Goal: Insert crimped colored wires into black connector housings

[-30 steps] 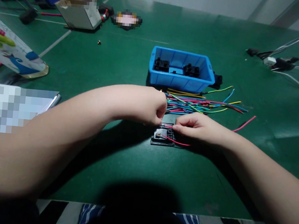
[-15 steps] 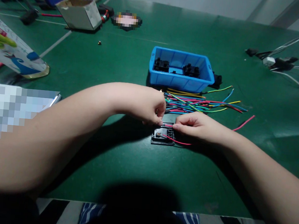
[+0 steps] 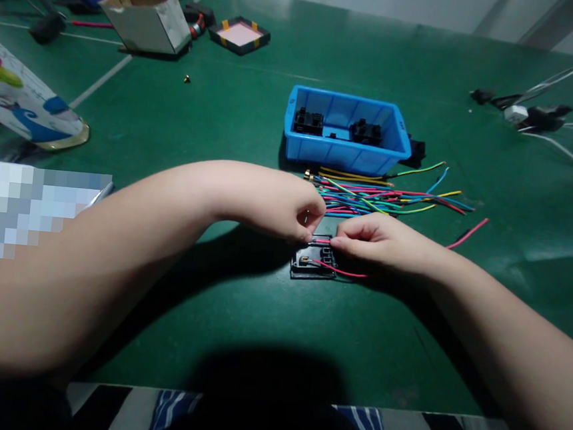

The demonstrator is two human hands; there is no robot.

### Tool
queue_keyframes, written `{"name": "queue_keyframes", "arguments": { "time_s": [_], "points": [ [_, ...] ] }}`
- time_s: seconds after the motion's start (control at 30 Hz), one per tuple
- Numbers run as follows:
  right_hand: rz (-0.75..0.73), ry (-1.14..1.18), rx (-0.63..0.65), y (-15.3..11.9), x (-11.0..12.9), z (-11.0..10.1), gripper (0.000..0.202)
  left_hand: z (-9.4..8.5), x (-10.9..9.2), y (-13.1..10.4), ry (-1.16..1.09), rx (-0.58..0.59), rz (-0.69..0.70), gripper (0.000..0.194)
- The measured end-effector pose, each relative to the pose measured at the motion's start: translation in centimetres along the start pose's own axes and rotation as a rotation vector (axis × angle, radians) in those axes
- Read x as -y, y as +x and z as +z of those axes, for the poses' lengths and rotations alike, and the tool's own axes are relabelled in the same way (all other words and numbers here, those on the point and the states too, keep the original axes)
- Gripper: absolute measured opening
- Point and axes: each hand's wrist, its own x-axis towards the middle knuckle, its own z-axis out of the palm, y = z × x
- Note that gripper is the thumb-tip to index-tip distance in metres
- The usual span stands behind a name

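While your right hand (image 3: 372, 239) is keeping its pinch on a red wire (image 3: 322, 241), your left hand (image 3: 294, 206) is edging slightly to the right compared with half a second ago, its knuckles leaning further over the black plastic part (image 3: 313, 254). That part is lying flat on the green table (image 3: 257, 319) right in front of you, and the wire is running along its far edge, between your two sets of fingertips. Your left thumb and finger are coming together at the far left corner — whether they are gripping the wire's end or only pressing down there, I cannot tell, since your hand is covering it. A second red wire (image 3: 344, 271) is resting across the near side of the part, neither hand touching it, and it is looking unchanged. Because only the left hand is shifting, and only a little, you are probably making a fine adjustment at that corner — the far wire is not seeming finished yet. Beyond your hands, the loose coloured wires (image 3: 378, 199) are lying just short of the blue bin (image 3: 346, 155).
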Motion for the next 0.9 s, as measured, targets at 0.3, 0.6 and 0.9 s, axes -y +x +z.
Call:
{"name": "queue_keyframes", "arguments": {
  "time_s": [0.3,0.6,0.9],
  "points": [
    [-0.012,-0.037,0.023,0.1,-0.2,-0.1,0.047,0.5,1.3,1.2,-0.300,0.152,0.029,0.018],
    [-0.003,-0.033,0.025,0.1,-0.2,-0.2,0.047,0.5,1.4,1.3,-0.292,0.155,0.038,0.017],
    [-0.020,-0.048,0.017,0.1,-0.2,-0.2,0.047,0.8,2.4,1.7,-0.439,0.254,0.054,0.022]
  ]
}}
